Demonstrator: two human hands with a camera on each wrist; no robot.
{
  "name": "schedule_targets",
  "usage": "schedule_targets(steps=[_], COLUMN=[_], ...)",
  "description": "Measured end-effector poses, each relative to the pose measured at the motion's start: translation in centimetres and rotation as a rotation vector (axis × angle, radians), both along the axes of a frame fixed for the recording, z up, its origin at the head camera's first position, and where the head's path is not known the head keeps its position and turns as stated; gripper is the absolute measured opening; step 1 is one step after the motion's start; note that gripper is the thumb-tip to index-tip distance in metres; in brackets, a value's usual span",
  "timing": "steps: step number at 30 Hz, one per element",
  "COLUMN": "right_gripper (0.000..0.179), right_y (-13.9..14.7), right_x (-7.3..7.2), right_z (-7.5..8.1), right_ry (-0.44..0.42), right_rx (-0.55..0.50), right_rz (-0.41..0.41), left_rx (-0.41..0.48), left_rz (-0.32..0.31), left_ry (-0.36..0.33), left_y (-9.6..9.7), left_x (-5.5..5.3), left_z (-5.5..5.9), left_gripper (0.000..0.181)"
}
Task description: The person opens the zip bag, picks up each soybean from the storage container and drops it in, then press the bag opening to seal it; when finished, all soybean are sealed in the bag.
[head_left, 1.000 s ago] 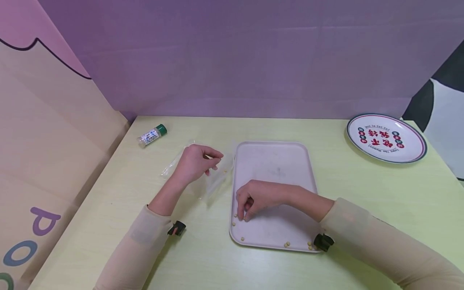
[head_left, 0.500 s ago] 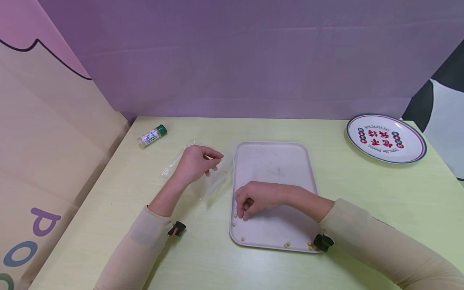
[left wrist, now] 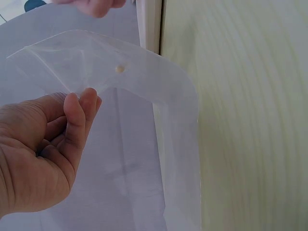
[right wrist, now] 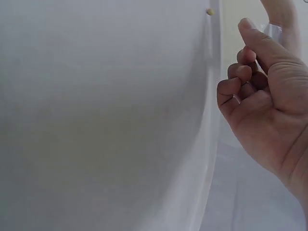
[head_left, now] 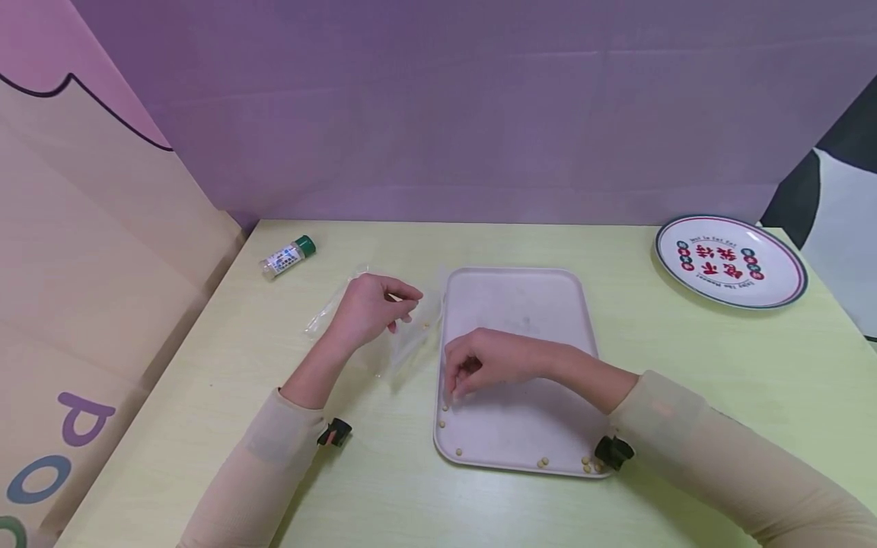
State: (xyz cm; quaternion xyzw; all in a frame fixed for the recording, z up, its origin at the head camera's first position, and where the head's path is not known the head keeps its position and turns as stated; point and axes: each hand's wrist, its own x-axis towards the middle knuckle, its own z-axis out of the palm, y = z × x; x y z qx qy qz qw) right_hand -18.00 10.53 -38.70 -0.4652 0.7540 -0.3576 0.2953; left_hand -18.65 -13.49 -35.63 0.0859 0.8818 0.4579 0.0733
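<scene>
My left hand [head_left: 375, 304] pinches the edge of a clear plastic bag [left wrist: 139, 53] between thumb and fingers, left of the tray. A small yellow bean [left wrist: 120, 69] lies inside the bag. Over the left side of a pale tray [head_left: 521, 297], my right hand [head_left: 493, 358] points its fingertips down beside a bean [head_left: 444, 408] at the rim. In the right wrist view its thumb is extended and several fingers are curled; I cannot tell whether a bean sits between the tips. More small beans [head_left: 543, 462] lie along the tray's near and left edges.
A clear bottle [head_left: 284, 259] with a green cap lies at the back left of the table. An oval plate [head_left: 730, 262] with red lettering is at the back right. Behind the table hangs a purple cloth [head_left: 466, 114].
My right hand has moved slightly left and then up from the tray, away from the near edge. The left hand and the bag have stayed in place.
</scene>
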Motion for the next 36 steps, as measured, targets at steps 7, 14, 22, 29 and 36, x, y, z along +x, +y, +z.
schedule_targets(steps=[7,14,22,29,36], right_gripper=[0.005,0.006,0.007,0.010,0.013], right_y=[0.4,0.7,0.6,0.4,0.3], right_x=[-0.7,-1.5,-2.4,-2.7,-2.9], right_z=[1.1,2.0,2.3,2.4,2.7], right_ry=[0.000,0.031,0.053,0.078,0.030], right_rx=[-0.056,-0.144,-0.205,-0.217,-0.256], right_rz=[-0.093,-0.226,-0.398,-0.478,-0.529], left_rx=[-0.007,-0.015,-0.020,-0.021,-0.010], left_rz=[-0.004,-0.001,0.000,-0.005,-0.012], left_ry=[0.004,0.002,0.003,0.000,-0.008], left_y=[0.1,0.1,0.1,0.1,0.1], left_x=[0.1,0.0,0.0,-0.1,-0.1], left_z=[0.1,0.0,0.0,-0.2,-0.1], left_gripper=[0.017,0.017,0.017,0.016,0.017])
